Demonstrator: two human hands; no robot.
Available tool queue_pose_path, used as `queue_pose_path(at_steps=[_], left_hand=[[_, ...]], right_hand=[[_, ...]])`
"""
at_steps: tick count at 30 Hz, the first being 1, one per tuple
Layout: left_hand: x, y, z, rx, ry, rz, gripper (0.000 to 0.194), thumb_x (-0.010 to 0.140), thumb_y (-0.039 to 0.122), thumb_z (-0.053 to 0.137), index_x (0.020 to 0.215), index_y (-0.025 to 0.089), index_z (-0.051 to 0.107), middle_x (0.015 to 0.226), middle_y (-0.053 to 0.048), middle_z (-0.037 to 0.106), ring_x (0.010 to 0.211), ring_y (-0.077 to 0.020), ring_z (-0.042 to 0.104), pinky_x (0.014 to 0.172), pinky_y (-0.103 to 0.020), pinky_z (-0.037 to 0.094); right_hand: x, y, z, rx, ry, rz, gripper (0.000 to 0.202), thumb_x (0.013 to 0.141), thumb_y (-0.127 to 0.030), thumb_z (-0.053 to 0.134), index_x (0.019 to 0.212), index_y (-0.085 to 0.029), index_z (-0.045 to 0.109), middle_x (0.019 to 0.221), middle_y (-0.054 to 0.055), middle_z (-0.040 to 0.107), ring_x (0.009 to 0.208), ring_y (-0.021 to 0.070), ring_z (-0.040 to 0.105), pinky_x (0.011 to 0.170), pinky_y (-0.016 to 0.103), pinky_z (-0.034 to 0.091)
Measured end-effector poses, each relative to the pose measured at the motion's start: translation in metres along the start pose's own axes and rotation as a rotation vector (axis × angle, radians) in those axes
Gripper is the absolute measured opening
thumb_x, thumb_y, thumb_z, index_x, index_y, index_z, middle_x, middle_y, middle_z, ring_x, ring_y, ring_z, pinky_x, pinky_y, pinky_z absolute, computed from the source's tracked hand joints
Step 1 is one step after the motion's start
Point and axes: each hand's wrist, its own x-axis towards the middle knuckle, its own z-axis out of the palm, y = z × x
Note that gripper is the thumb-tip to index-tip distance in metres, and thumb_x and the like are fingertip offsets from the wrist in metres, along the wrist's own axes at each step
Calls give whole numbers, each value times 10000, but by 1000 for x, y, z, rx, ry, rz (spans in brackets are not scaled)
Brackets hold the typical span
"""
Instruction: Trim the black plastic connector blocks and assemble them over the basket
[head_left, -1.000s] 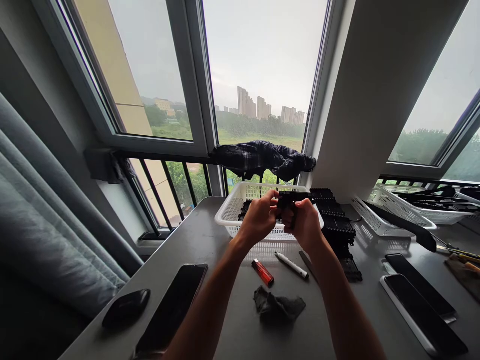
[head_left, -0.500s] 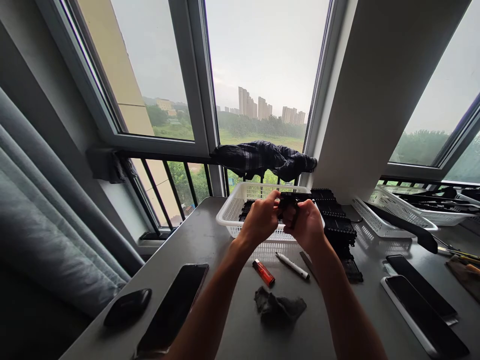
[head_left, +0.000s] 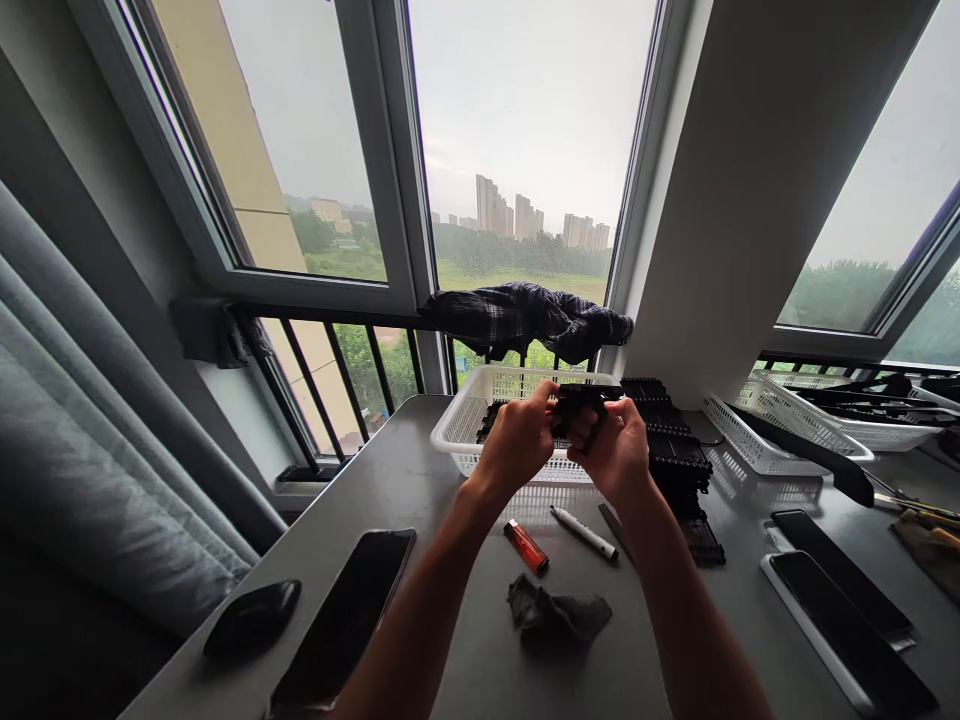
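Left hand (head_left: 517, 440) and right hand (head_left: 621, 450) pinch a black plastic part (head_left: 574, 402) near a white slotted basket (head_left: 457, 447); a slackened grip could drop it.

The small held part (head_left: 576, 396) looked plain black to me, and so did the stacked pieces (head_left: 671, 447) on the right. The basket (head_left: 466, 462) was white, its walls patterned with rows of little openings. On the grey tabletop (head_left: 375, 490), the lighter (head_left: 529, 549) glowed orange-red, the marker (head_left: 581, 530) was white with a dark end, and the crumpled rag (head_left: 556, 614) was charcoal. The mouse (head_left: 253, 617) was black, like the screen of the phone (head_left: 345, 615) beside it. Pale lines made a plaid across the dark garment (head_left: 517, 312) over the black railing (head_left: 379, 370). The curtain (head_left: 105, 450) showed a bluish grey.
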Motion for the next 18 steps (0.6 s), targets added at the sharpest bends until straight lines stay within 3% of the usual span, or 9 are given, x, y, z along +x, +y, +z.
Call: queue_pose_path(at_steps=[5, 10, 15, 18], left_hand=[[-1, 3, 0, -33, -17, 7, 371, 771, 55, 513, 1098, 216, 582, 916, -66, 748, 930, -256, 712, 761, -322, 562], [2, -1, 0, -279, 48, -70, 340, 762, 94, 533, 1080, 205, 580, 853, -55, 738, 863, -245, 722, 702, -302, 573], [9, -8, -1, -670, 201, -306, 362, 716, 181, 647, 1063, 168, 542, 862, -61, 700, 774, -219, 708, 631, -318, 596], [12, -10, -4, -895, 275, -379, 409, 692, 219, 696, 1050, 162, 507, 886, -54, 676, 801, -207, 697, 689, -364, 609]], right_hand=[[4, 5, -1, -205, -17, -23, 248, 647, -428, 525, 635, -199, 429, 577, -40, 401, 508, 98, 300, 447, 216, 239], [2, 7, 0, -304, -64, -50, 368, 678, -552, 570, 678, -204, 452, 608, -41, 410, 536, 103, 333, 469, 223, 262], [2, 13, 1, -510, 93, -364, 310, 641, -369, 713, 678, -207, 451, 621, -59, 404, 561, 95, 333, 517, 231, 281], [6, 15, -4, -572, 183, -533, 337, 653, -322, 742, 682, -214, 424, 644, -67, 399, 581, 96, 338, 559, 238, 319]])
